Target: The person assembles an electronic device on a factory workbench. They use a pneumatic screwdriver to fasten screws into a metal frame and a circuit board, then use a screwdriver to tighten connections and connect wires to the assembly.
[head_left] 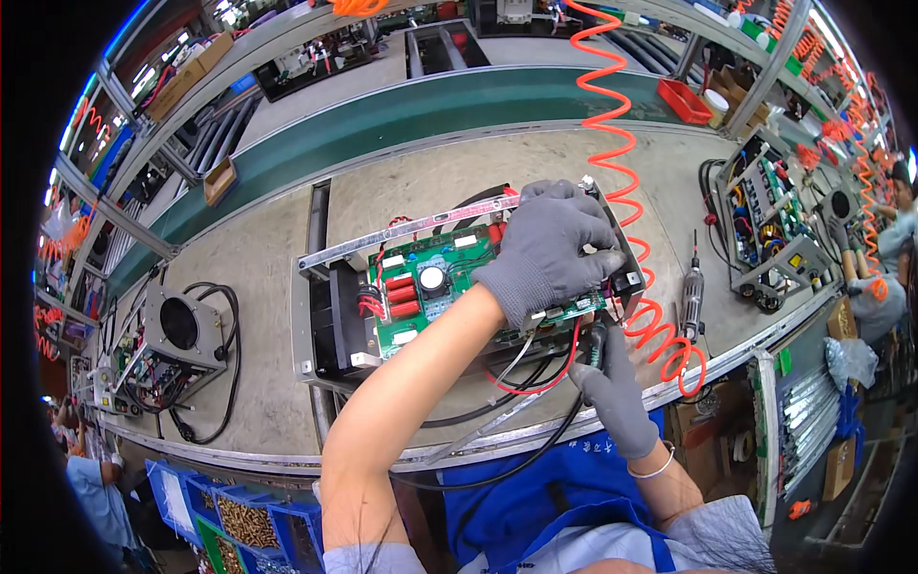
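Evidently, the open chassis (305,325) is lying flat on the workbench (268,368) with its green circuit board (461,275) facing upward, an arrangement that is presumably giving both hands access to it. The left hand (557,251) is covering the chassis's right end, palm down and fingers bending loosely, perhaps because that end is needing a steadying weight (whether the fingertips are pinching anything beneath, I cannot tell). At the chassis's near right corner, the right hand (617,383) is closing its thumb and fingers around a dark handle (598,342), seemingly holding it upright-ish for control; its working tip is hiding from view. A red wire (576,346) is looping from the chassis's near side, close to that grip. To the chassis's right, a powered screwdriver (692,297) is lying beside the coiled orange hose (626,143), probably so that it is being kept within reach.
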Available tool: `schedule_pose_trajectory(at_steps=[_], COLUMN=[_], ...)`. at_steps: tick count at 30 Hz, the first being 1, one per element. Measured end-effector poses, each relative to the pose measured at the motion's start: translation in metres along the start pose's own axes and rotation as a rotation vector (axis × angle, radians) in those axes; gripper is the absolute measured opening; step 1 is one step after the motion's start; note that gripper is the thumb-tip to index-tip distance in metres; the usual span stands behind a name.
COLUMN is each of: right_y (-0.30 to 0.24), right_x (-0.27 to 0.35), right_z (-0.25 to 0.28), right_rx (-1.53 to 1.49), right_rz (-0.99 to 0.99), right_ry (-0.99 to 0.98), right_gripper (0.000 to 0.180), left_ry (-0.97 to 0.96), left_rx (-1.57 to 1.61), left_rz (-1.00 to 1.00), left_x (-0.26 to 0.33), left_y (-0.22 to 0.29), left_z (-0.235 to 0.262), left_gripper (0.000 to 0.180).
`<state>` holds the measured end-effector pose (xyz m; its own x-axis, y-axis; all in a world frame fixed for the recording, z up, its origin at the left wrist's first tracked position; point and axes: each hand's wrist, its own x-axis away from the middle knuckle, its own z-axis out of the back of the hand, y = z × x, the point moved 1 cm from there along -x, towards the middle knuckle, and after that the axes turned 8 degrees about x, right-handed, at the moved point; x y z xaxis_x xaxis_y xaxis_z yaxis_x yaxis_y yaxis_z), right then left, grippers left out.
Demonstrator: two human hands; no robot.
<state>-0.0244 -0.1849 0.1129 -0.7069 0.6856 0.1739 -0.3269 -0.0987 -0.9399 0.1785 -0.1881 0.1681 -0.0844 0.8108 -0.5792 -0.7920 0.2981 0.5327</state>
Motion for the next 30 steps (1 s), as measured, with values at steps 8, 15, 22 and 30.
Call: schedule_pose_trajectory(at_steps=[8,15,22,30], right_y=[-0.005,0.02,0.041,0.034], right_x=[-0.003,0.005,-0.009,-0.011], right_z=[0.005,0.003,-0.002,-0.003], right_rx=[-0.226,-0.971,-1.802,-1.931], right_rz=[-0.163,-0.159,-0.038,-0.109], right_ry=[-0.079,-0.172,-0.76,-0.714], right_gripper=[0.036,0.041,0.058,0.058], left_ry=[-0.007,-0.011,-0.005,0.021], left_rx=[0.04,0.059,0.027,0.0], left_rz=[-0.011,-0.015,-0.022,-0.026], left_x=[-0.002,-0.003,-0.003,-0.002], left_y=[0.003,0.003,0.003,0.0], left_z=[0.003,0.004,0.004,0.0], left_gripper=[0.016,0.015,0.015,0.018])
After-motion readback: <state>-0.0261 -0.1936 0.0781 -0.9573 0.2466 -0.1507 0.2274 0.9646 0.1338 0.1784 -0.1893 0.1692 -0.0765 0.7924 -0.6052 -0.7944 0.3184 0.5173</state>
